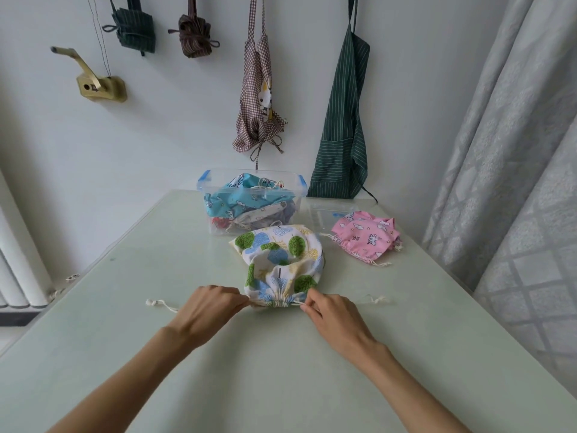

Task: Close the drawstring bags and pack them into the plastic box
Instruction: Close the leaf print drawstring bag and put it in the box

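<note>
Lower centre of frame: left hand (209, 310) and right hand (327, 310) are pinching the cords at the tree-print bag (282, 264)'s gathered mouth on the tabletop (156, 354). Soft, light cloth; likely best gripped by cords.

Pale green table (156, 354): plastic box (215, 225), tree-print bag (282, 264), pink bag (365, 237), clear lid (321, 214).

Box (251, 195) mouth unlidded — pink bag (367, 237) just right
</note>
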The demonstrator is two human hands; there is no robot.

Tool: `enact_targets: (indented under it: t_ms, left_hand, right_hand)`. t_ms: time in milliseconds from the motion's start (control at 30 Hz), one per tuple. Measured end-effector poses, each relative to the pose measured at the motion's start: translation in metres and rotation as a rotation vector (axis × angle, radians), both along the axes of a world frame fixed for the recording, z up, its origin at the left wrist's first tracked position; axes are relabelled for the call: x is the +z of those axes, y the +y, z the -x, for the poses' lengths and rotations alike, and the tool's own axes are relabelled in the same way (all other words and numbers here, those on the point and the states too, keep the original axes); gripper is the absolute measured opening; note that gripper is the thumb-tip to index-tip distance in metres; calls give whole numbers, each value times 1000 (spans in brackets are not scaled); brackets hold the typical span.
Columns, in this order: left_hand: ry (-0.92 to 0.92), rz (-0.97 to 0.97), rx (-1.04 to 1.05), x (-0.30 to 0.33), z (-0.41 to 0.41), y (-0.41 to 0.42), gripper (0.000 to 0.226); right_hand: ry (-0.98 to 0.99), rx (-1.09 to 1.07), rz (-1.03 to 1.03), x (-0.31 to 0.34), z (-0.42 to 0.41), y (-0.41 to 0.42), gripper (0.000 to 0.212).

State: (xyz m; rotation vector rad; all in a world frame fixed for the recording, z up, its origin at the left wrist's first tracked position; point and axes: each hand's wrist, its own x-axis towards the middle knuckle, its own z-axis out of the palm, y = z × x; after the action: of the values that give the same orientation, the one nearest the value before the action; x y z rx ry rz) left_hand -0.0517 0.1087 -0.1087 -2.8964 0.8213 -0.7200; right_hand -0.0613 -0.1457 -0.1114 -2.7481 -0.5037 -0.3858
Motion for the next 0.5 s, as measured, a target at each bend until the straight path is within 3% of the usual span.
enact_targets:
  t_ms: [167,333,400,433,500]
  left_hand:
    - [38,19,-29,1,-6,10,14]
    - [76,67,174,6,-2,1,15]
    - [141,76,289,9,4,-1,33]
    - [186,110,354,12,10,-2,43]
    - [184,262,422,15,24,-7,36]
  right_hand:
    - [32,2,-16,5,1,-5,20]
    - [90,-47,-66,1,5,9,20]
    - [101,-43,-77,1,5,11,18]
    - [103,-43,-85,0,6,11,18]
    - [107,-50,-101,-1,7,11,17]
